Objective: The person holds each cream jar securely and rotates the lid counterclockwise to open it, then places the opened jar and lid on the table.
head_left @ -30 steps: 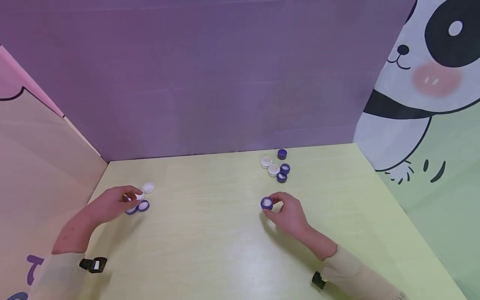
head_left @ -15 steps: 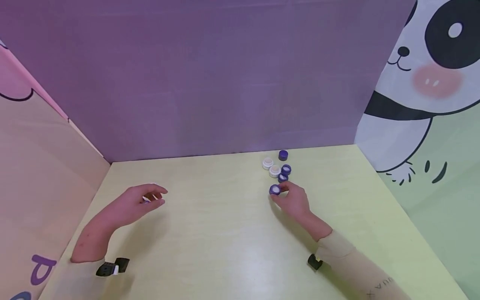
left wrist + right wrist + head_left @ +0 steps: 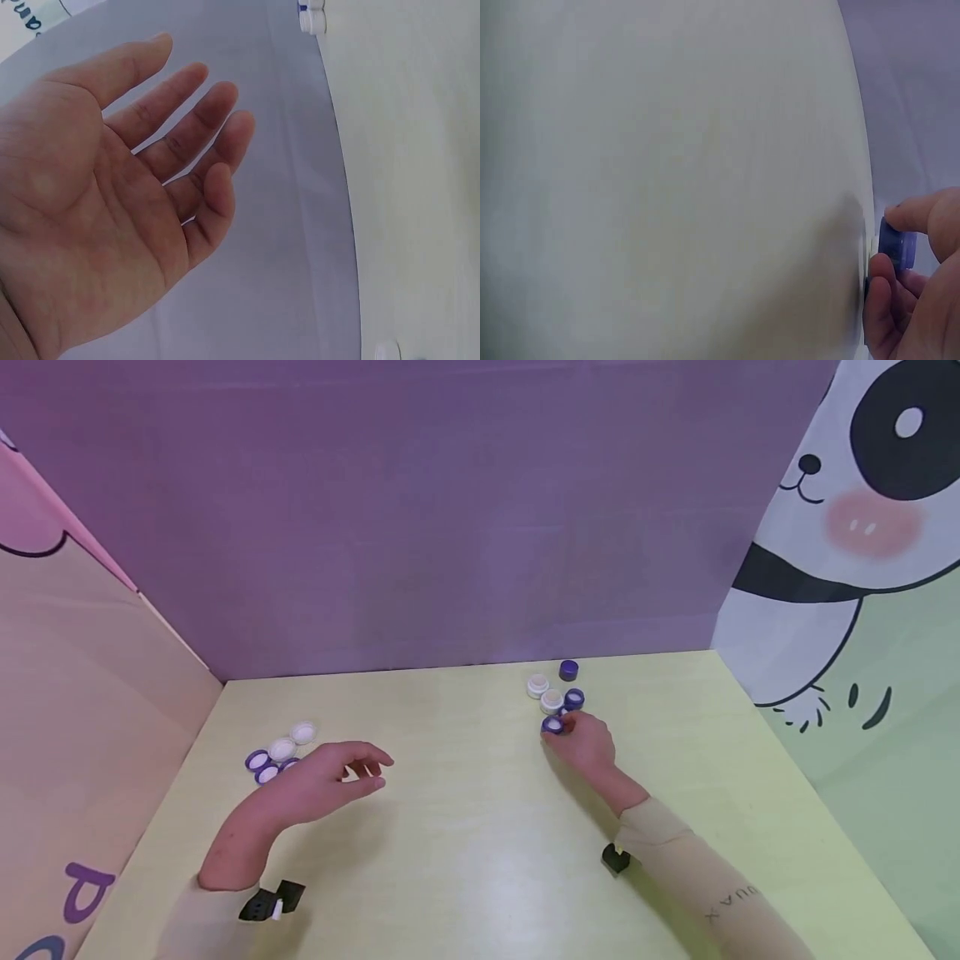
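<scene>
My right hand point(image 3: 587, 745) pinches a small round blue jar point(image 3: 552, 725) with a pale middle between thumb and fingers. In the right wrist view, that blue jar point(image 3: 892, 246) stands edge-on in the grip. The hand is at the near side of a group of little jars: a white jar point(image 3: 537, 686), another white jar point(image 3: 551, 701), and a blue jar point(image 3: 574, 698). Another jar there is mostly hidden by the fingers. My left hand point(image 3: 322, 785) hovers over the table, holding nothing; its fingers are loosely bent in the left wrist view.
Behind the left hand lie several round lids, including a white lid point(image 3: 303, 732) and a blue-rimmed lid point(image 3: 257, 761); the forearm partly covers one. A plain blue piece point(image 3: 568, 670) sits near the table's point(image 3: 450, 860) back edge. A purple wall point(image 3: 450, 527) rises behind.
My left hand has moved right, away from the lids, uncovering most of them. The right hand has carried the blue jar farther back, up to the group of jars.
</scene>
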`<state>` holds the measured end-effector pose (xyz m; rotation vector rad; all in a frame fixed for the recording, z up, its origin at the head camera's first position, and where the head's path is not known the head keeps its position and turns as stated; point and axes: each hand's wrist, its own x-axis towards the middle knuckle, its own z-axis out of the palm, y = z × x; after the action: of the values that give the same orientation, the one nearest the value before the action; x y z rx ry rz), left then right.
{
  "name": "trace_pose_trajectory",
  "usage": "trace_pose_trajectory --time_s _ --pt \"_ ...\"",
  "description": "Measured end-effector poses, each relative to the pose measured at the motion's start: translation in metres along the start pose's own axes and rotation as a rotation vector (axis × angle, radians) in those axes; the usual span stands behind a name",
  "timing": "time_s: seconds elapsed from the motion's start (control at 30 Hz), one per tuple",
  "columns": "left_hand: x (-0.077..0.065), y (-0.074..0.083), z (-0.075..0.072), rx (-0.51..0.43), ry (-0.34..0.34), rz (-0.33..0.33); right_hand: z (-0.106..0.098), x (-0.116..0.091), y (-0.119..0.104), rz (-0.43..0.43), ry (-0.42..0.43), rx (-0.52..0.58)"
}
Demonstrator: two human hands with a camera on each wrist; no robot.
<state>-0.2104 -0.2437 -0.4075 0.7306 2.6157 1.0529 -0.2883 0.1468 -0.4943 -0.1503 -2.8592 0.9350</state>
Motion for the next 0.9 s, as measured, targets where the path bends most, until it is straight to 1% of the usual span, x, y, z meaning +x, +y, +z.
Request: trace_pose_trajectory --time_s 0.23,0.4,0.57,0.9 --pt "0.006 0.007 0.008 0.010 -0.019 0.018 0.000 0.007 0.001 0.022 -0.009 -0.059" --pt "0.009 0.013 0.012 0.000 -0.033 0.014 -0.001 0.009 -0.001 0.041 -0.003 -0.080" --pt "0.009 0.017 0.015 0.003 -0.050 0.008 -0.002 0.010 -0.003 0.052 -0.001 -0.108" --pt "0.006 0.021 0.020 0.007 -0.059 -0.004 -0.004 0.012 -0.005 0.060 -0.004 -0.162"
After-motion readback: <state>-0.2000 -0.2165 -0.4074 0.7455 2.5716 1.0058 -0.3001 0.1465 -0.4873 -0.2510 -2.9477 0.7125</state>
